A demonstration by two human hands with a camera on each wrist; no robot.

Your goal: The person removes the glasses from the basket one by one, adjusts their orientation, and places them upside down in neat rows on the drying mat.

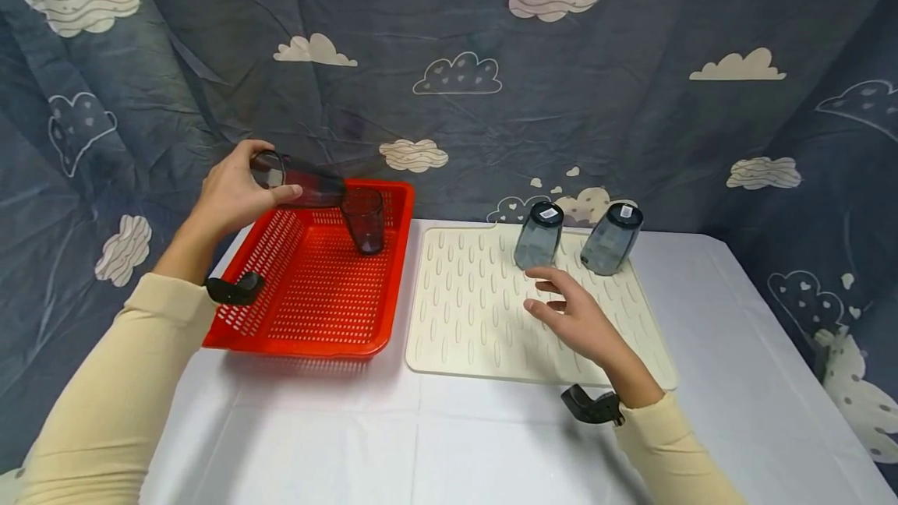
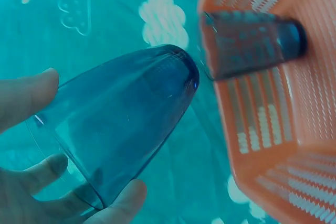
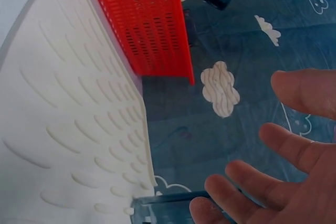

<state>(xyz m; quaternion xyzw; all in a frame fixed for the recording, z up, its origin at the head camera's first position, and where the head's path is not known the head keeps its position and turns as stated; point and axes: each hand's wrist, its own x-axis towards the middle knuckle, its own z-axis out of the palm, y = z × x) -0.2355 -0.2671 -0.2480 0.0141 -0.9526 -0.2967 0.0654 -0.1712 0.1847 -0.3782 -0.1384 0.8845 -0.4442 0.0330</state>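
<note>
My left hand [image 1: 228, 192] grips a dark tinted drinking glass [image 1: 316, 184] near its rim, with fingers and thumb around it. The glass lies almost sideways over the back of a red plastic basket [image 1: 398, 271], its base pointing right. In the left wrist view, this held glass [image 2: 121, 119] tapers toward its closed end. A second tinted glass [image 1: 364, 231] leans inside the basket at the back right. Over a cream mat [image 1: 456, 318] hovers my right hand [image 1: 578, 319], holding nothing, fingers loosely spread. Just beyond its fingertips stand two upside-down glasses, one nearer [image 1: 539, 241], one farther right [image 1: 609, 244].
A white cloth covers the table [image 1: 337, 435]. Behind it hangs a dark curtain [image 1: 393, 30] with cloud prints, close to the back edge. The basket and the mat lie side by side with a narrow strip of cloth between them.
</note>
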